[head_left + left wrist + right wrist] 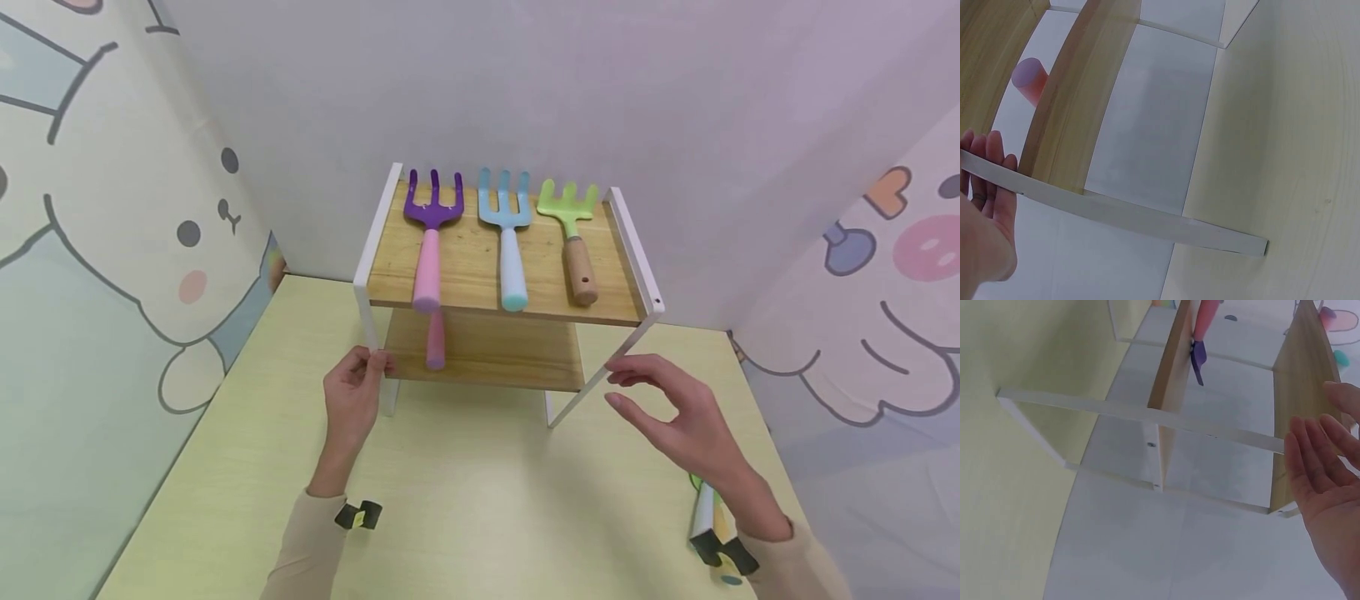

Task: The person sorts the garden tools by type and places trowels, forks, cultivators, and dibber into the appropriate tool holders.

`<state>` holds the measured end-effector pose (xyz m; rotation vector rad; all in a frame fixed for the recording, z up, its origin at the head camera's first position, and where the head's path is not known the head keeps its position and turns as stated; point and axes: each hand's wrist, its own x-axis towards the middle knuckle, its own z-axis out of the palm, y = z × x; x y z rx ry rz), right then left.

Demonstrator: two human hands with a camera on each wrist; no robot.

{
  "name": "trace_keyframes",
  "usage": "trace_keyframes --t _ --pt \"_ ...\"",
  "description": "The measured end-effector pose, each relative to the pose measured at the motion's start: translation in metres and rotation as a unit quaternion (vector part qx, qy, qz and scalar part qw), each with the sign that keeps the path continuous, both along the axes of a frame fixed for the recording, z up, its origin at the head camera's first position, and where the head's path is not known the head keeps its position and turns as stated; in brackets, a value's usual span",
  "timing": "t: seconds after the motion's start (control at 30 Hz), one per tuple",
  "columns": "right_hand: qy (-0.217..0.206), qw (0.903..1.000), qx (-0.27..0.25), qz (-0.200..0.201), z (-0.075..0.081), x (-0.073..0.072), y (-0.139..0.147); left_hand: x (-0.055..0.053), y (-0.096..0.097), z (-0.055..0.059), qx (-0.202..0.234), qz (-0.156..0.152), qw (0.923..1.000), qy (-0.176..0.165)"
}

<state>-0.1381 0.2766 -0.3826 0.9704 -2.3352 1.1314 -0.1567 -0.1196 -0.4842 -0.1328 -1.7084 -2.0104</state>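
Your left hand [354, 404] pinches the two-tier rack [468, 267] on the worktop [465, 500] while your right hand [693, 421] is spread beside it; loading looks largely done, three hand forks [511, 262] above, one pink-handled tool [436, 342] below, anything left unclear.

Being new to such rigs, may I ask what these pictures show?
No machine: a person works bare-handed. The wide picture comes from a head camera, the others from each wrist. A two-tier wooden shelf with a white frame stands on the pale yellow table. On top lie a purple three-pronged fork, a light-blue fork and a green fork; below, a pink-handled tool. The left hand holds the shelf's left leg; the right hand, near the right leg, holds nothing.
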Motion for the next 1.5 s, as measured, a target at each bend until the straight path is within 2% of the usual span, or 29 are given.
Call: trace_keyframes --t 0.13,0.43,0.73,0.83,0.97,1.17,1.5 --pt "0.006 0.9999 -0.012 0.0 -0.006 0.005 0.0 0.0 0.0 0.001 0.002 0.0 1.0 -0.002" --pt "0.006 0.9996 -0.028 -0.004 -0.005 0.021 -0.009 0.0 0.0 0.0 -0.001 0.0 1.0 0.001" --pt "-0.006 0.9991 -0.036 -0.02 -0.022 0.03 -0.002 0.0 -0.001 -0.001 -0.001 -0.003 1.0 0.005" --pt "-0.01 0.9989 -0.037 -0.028 -0.032 0.031 0.003 0.0 -0.001 -0.001 -0.002 -0.001 1.0 0.002" --pt "-0.017 0.9984 -0.04 -0.036 -0.054 0.029 0.016 0.0 -0.001 -0.001 -0.003 0.001 1.0 -0.001" --pt "-0.053 0.9964 -0.042 -0.051 -0.085 0.03 0.038 0.0 0.0 -0.002 -0.001 -0.001 1.0 0.002" --pt "-0.066 0.9933 -0.043 -0.085 -0.104 0.044 0.058 -0.001 -0.001 -0.003 -0.001 0.002 1.0 0.003"
